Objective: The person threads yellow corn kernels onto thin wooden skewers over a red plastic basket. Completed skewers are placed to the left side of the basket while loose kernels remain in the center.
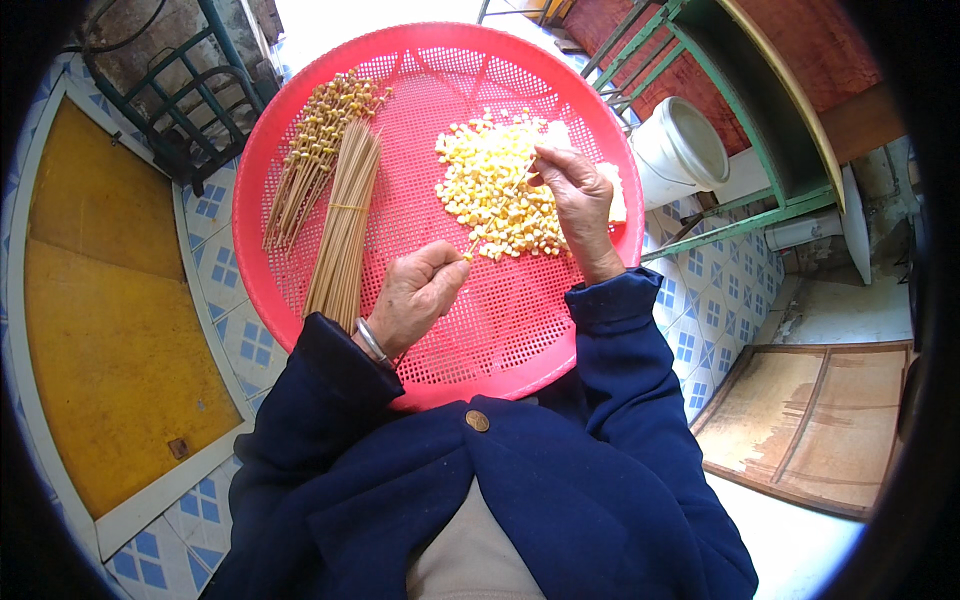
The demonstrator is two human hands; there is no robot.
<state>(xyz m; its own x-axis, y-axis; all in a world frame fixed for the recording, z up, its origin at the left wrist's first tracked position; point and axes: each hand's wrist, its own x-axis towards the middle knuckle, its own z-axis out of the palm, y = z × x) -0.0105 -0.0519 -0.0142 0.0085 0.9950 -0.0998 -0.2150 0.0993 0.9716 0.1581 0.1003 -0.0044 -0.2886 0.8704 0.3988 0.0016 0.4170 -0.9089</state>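
A thin wooden stick (501, 210) slants between my two hands above a heap of yellow corn kernels (487, 176). My right hand (576, 187) pinches its upper end between thumb and fingers. At its lower end, my left hand (424, 285) holds a yellow kernel (468, 256) between thumb and forefinger. All this is over a round pink plastic sieve basket (420, 217). On its left side lies a banded bundle of bare sticks (341, 225). Beside that bundle are several sticks tipped with kernels (326, 127).
Right of the basket stand a white bucket (679, 146) and a green-framed cabinet (757, 112). A yellow panel in a white frame (105, 300) is on the left, below a dark green metal rack (199, 90). A wooden panel (810, 424) lies at lower right.
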